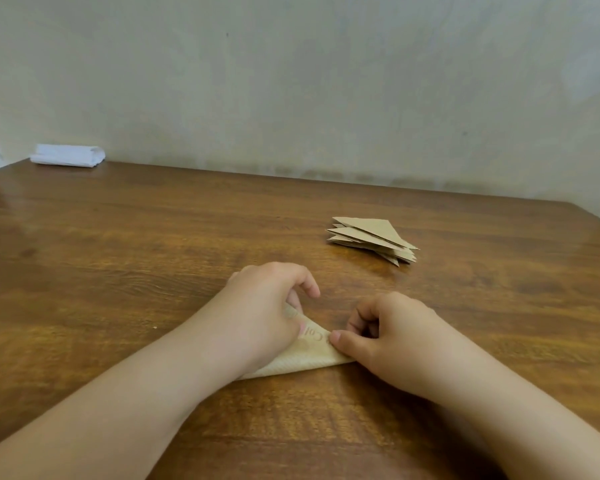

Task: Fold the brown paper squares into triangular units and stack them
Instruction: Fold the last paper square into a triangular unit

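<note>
While both hands press a folded piece of brown paper [312, 355] flat on the tabletop [118, 254], the finished stack of triangular units [373, 239] waits farther back and to the right, well apart from the work. The left hand [267, 317] lies across the paper's left part, fingers curled and thumb pinning the upper fold. The right hand [392, 334] has its fingers curled in, and its thumb tip bears down on the paper's right corner; neither hand lifts the sheet. The paper's long folded edge runs left to right along the near side, its point rising away from the person. By position, the right hand is the nearer one to the stack, so carrying the unit there looks like a forward, rightward reach. A white folded cloth [68, 155] sits at the far left edge.
</note>
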{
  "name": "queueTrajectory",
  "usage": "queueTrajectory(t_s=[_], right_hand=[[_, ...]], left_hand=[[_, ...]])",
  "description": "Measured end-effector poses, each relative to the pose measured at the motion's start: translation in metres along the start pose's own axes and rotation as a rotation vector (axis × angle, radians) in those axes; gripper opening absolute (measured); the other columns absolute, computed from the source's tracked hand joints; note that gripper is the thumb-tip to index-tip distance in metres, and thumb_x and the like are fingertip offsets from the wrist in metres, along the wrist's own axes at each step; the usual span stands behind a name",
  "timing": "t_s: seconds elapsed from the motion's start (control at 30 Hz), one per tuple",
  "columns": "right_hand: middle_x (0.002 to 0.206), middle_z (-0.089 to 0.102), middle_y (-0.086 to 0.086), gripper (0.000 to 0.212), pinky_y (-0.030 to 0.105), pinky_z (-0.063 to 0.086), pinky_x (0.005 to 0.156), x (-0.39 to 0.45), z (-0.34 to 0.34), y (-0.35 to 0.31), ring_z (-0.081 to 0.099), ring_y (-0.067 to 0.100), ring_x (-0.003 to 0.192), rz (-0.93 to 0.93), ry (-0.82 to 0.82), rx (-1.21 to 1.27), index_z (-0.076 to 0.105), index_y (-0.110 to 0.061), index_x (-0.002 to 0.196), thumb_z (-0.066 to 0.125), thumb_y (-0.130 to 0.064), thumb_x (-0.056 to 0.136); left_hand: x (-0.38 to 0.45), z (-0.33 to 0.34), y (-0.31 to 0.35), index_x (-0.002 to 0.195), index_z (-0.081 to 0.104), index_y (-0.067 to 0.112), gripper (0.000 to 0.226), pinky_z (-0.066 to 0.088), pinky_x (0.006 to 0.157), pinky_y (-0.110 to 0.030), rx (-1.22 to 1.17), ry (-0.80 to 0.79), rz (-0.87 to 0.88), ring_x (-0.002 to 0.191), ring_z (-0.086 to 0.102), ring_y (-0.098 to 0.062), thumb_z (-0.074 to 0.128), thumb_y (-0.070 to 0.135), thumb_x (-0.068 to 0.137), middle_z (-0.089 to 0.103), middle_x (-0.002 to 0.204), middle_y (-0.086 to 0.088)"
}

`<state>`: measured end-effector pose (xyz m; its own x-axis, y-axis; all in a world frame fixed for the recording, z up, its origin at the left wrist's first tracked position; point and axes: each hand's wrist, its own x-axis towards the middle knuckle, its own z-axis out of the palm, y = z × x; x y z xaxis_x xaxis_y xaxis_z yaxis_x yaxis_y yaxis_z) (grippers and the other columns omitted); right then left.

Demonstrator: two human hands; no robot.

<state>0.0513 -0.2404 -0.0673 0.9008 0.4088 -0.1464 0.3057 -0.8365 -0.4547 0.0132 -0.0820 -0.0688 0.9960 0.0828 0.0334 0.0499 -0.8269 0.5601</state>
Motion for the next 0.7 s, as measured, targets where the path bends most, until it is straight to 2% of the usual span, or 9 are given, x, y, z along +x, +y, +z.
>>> queueTrajectory(t_s=[0.1,0.2,0.27,0.3,0.37,0.43,0.47,0.6,0.7], right_hand=[[0.064,0.051,-0.011,0.028,0.028,0.035,0.082,0.000,0.000,0.000,0.043,0.003,0.070,-0.008,0.022,-0.020,0.059,-0.027,0.068,0.059,-0.048,0.087],[0.063,0.053,-0.011,0.028,0.029,0.038,0.088,0.000,0.001,0.000,0.046,0.005,0.075,-0.001,0.021,-0.020,0.062,-0.026,0.070,0.059,-0.048,0.086],[0.062,0.053,-0.011,0.028,0.030,0.038,0.090,0.001,0.001,0.000,0.046,0.004,0.075,0.002,0.025,-0.017,0.063,-0.025,0.070,0.059,-0.047,0.086],[0.061,0.053,-0.011,0.028,0.030,0.038,0.091,0.001,0.001,0.000,0.046,0.004,0.073,0.000,0.029,-0.019,0.063,-0.025,0.069,0.060,-0.047,0.086],[0.061,0.052,-0.011,0.029,0.030,0.037,0.091,0.002,0.001,0.001,0.046,0.004,0.074,0.000,0.034,-0.026,0.062,-0.025,0.068,0.060,-0.046,0.086],[0.062,0.053,-0.011,0.028,0.030,0.034,0.091,0.002,0.002,0.001,0.045,0.004,0.076,0.002,0.037,-0.033,0.062,-0.025,0.068,0.059,-0.047,0.086],[0.062,0.053,-0.011,0.028,0.030,0.034,0.090,0.002,0.002,0.001,0.045,0.004,0.076,0.002,0.040,-0.034,0.063,-0.025,0.069,0.059,-0.047,0.086],[0.062,0.052,-0.012,0.027,0.030,0.032,0.090,0.003,0.003,0.003,0.044,0.002,0.074,-0.004,0.058,-0.032,0.064,-0.025,0.070,0.059,-0.046,0.086],[0.062,0.052,-0.012,0.028,0.030,0.031,0.088,0.005,0.005,0.005,0.043,0.001,0.072,-0.018,0.073,-0.041,0.061,-0.026,0.068,0.059,-0.047,0.086]], left_hand=[[-0.002,0.000,0.003,0.102,0.055,0.043,0.025,0.033,0.092,-0.021,0.080,0.014,0.004,0.105,0.048,-0.004,0.065,0.025,0.087,0.059,0.092,0.021],[-0.004,-0.003,0.004,0.088,0.055,0.041,0.017,0.029,0.099,-0.024,0.198,0.080,0.028,0.108,0.041,-0.002,0.068,0.032,0.084,0.045,0.104,0.020],[-0.004,-0.009,0.007,0.080,0.058,0.037,0.011,0.030,0.095,-0.024,0.241,0.117,0.025,0.107,0.040,-0.004,0.066,0.032,0.086,0.044,0.101,0.019],[-0.004,-0.012,0.009,0.082,0.062,0.036,0.008,0.035,0.091,-0.023,0.249,0.097,0.010,0.105,0.044,-0.006,0.062,0.032,0.089,0.046,0.098,0.018],[-0.004,-0.016,0.012,0.091,0.067,0.034,0.012,0.043,0.075,-0.019,0.260,0.026,-0.019,0.089,0.053,-0.005,0.055,0.031,0.093,0.052,0.084,0.017],[-0.007,-0.015,0.011,0.094,0.069,0.035,0.016,0.039,0.059,-0.015,0.261,-0.029,-0.024,0.072,0.051,-0.002,0.053,0.032,0.093,0.051,0.074,0.017],[-0.008,-0.014,0.010,0.094,0.069,0.036,0.016,0.038,0.057,-0.013,0.261,-0.045,-0.022,0.071,0.050,-0.001,0.054,0.034,0.093,0.052,0.074,0.017],[-0.011,-0.012,0.004,0.096,0.070,0.036,0.019,0.052,0.075,-0.025,0.277,-0.125,-0.008,0.082,0.058,-0.003,0.052,0.040,0.092,0.061,0.093,0.014],[-0.011,-0.011,0.005,0.095,0.072,0.031,0.024,0.053,0.081,-0.033,0.309,-0.177,0.007,0.085,0.061,-0.010,0.050,0.040,0.093,0.064,0.098,0.009]])
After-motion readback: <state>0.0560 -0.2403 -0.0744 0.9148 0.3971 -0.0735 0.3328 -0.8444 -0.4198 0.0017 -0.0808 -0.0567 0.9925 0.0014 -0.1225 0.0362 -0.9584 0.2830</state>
